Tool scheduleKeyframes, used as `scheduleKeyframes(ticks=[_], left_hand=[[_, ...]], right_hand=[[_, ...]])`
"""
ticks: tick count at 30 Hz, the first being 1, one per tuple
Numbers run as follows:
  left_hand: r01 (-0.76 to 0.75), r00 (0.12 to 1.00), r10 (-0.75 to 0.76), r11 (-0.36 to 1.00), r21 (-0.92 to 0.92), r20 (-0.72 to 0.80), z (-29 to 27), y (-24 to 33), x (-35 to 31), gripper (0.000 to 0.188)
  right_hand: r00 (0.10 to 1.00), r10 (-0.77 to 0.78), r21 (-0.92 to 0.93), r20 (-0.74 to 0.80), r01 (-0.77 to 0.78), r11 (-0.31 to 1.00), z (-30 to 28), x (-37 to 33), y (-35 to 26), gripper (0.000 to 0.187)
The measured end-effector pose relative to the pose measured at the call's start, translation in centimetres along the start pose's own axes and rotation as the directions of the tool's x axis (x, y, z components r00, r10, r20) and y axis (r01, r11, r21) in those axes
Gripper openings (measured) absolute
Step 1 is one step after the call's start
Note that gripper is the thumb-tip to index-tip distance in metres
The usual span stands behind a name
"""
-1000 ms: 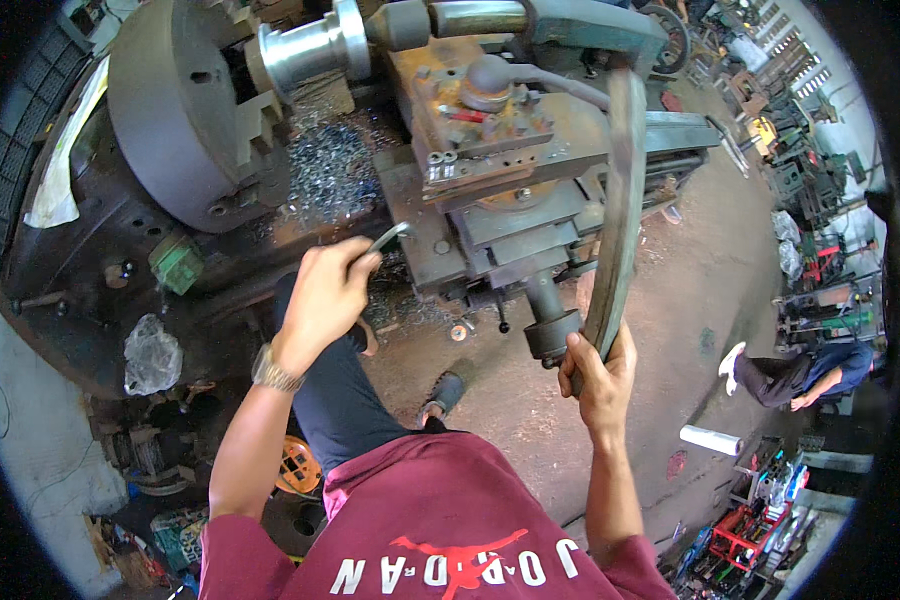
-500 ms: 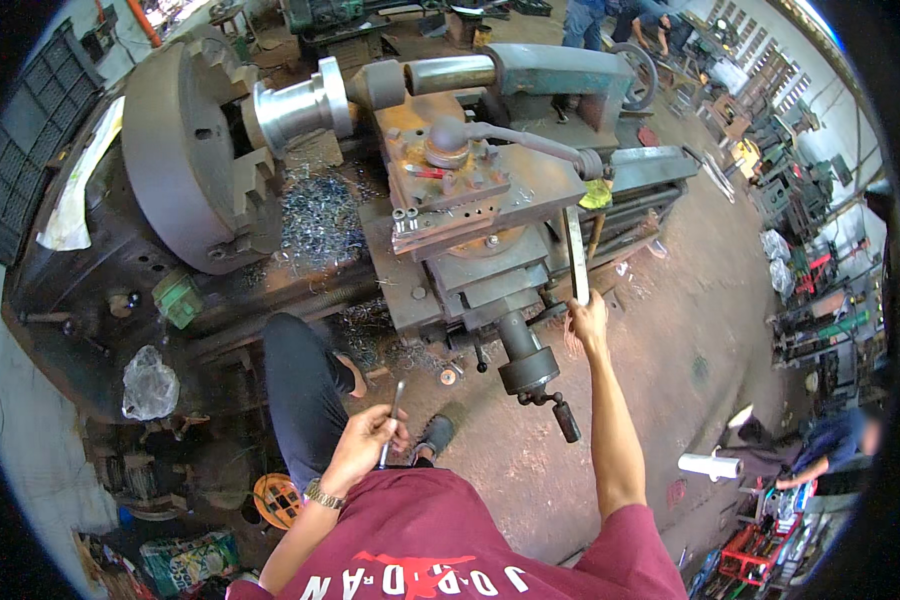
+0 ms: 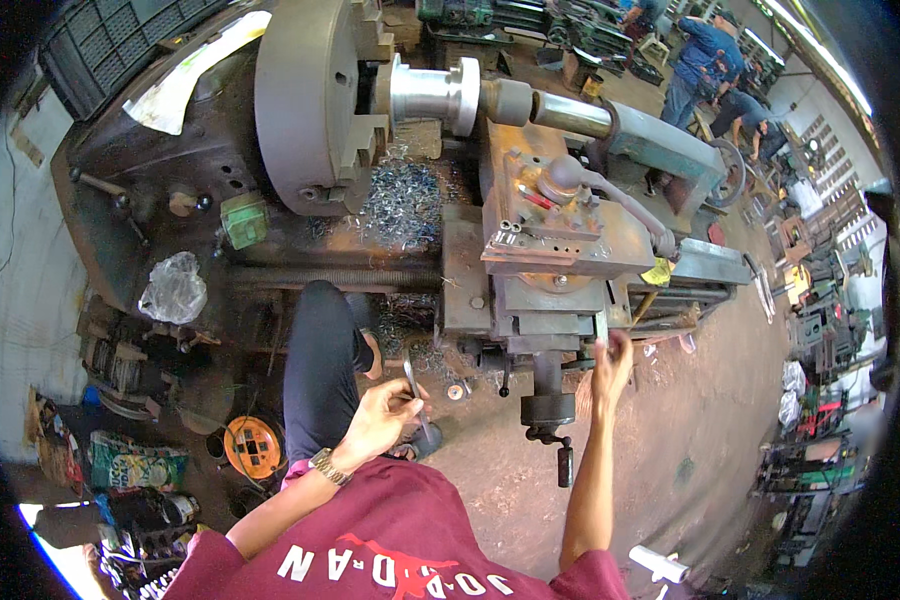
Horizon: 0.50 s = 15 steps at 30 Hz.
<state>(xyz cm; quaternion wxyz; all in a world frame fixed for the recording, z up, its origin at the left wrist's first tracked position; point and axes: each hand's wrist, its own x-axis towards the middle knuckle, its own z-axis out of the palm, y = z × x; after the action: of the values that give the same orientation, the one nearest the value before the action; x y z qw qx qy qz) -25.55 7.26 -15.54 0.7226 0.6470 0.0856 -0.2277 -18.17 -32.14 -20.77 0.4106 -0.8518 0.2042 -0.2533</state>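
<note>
My left hand [image 3: 382, 420], a watch on its wrist, is closed round a slender metal rod-like tool [image 3: 411, 376] in front of my body. My right hand [image 3: 613, 366] is closed on a flat, pale metal bar [image 3: 601, 325] beside the lathe's cross slide; only a short piece of the bar shows, seen nearly end-on. Left of that hand hangs the crank handle [image 3: 565, 465] of the slide. Above stands the tool post [image 3: 560, 180] with its long lever. A shiny flanged metal workpiece [image 3: 430, 95] sits between the chuck [image 3: 305, 110] and the tailstock [image 3: 660, 150].
Metal shavings [image 3: 405, 200] lie heaped below the workpiece. A green box [image 3: 244, 220] and a clear plastic bag [image 3: 173, 288] are on the left. An orange round container [image 3: 253, 446] stands on the floor. Other people [image 3: 705, 65] are at the far right, near more machines.
The view has turned left, so the lathe appears farther right. The bar in my right hand, long in view before, now shows only a short piece. My left hand still holds the slender tool.
</note>
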Motion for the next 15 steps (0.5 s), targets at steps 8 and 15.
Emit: scheduleKeyframes(ticks=[8, 15], left_hand=[[-0.227, 0.967, 0.227, 0.974, 0.011, -0.112, 5.9, 2.0, 1.6, 0.013], [-0.447, 0.877, 0.478, 0.777, 0.443, 0.047, 5.3, 7.5, 2.0, 0.018]], right_hand=[[0.573, 0.034, 0.13, 0.819, -0.243, 0.961, 0.6, -14.0, -15.0, 0.04], [0.703, -0.452, 0.301, 0.549, 0.339, 0.892, -3.0, -5.2, -16.8, 0.017]])
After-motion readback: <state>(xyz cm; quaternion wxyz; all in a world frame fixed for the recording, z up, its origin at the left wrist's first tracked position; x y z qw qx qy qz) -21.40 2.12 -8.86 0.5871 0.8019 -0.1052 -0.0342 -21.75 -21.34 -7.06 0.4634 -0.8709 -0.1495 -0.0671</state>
